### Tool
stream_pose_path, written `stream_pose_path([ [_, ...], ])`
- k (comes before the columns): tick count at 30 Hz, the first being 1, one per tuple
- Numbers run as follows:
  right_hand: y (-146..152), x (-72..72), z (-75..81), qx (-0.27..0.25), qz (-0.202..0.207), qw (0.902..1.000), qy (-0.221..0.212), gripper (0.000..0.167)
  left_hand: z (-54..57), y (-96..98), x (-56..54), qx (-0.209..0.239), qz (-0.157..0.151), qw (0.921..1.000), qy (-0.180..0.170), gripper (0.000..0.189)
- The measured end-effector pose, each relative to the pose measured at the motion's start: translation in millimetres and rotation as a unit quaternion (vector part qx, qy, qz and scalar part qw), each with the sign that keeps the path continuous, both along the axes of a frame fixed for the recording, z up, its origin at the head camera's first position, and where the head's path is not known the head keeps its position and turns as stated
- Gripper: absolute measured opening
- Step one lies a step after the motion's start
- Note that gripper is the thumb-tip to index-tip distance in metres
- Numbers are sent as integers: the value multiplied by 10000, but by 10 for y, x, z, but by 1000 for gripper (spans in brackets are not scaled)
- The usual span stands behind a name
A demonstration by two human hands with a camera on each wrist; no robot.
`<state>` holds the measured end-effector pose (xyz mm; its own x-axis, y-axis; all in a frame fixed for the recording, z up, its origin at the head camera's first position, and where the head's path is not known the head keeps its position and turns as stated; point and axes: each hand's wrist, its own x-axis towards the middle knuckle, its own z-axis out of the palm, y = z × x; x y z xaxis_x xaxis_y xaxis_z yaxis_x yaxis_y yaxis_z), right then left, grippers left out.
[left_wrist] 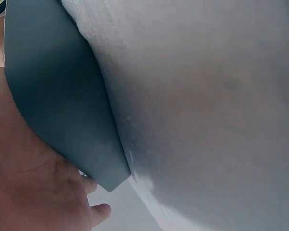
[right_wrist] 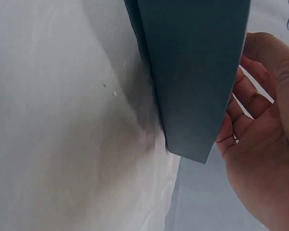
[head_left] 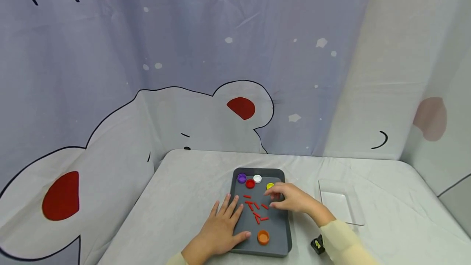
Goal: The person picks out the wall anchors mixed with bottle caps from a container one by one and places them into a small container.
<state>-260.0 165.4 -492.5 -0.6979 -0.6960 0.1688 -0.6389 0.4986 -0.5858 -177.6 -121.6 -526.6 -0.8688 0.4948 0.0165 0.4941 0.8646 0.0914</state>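
Lying on the tray (head_left: 278,228), red sticks (head_left: 256,205) sit between the left hand (head_left: 220,232), fingers spread across the left rim, and right hand (head_left: 290,198), fingers bent, thumb apart; bare floor separates sticks from orange cup (head_left: 263,237).

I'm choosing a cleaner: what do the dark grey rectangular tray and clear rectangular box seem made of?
Dark grey rectangular tray: matte, perhaps plastic or coated metal; its smooth, even colour leaves that open. Clear rectangular box: smooth, likely plastic, possibly glass; white cloth shows through.
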Motion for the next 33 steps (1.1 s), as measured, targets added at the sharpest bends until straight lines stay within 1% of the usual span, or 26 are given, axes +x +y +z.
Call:
stream_pose_path([
  [8,-95,-66,-41,356,258,9990,-46,29,87,3,12,66,-27,9997,-247,86],
  [11,-124,-88,-66,618,259,9977,-81,30,114,3,10,78,-22,9993,-372,86],
  [13,-139,-94,-70,785,219,9966,-119,32,114,3,11,60,-11,9992,-388,86],
  [16,-154,-108,-68,948,232,9952,-67,34,112,1,13,40,8,9991,-418,86],
  [19,-164,-112,-46,1101,247,9936,-3,36,140,5,18,4,32,9990,-436,86],
  [22,-176,-108,-31,1239,223,9920,43,38,173,11,28,60,17,9989,-464,86],
  [28,-200,-90,-47,1459,104,9892,122,39,148,14,26,72,4,9993,-374,86],
  [33,-208,-94,-91,1541,-8,9879,196,36,143,17,19,77,19,9990,-431,86],
])
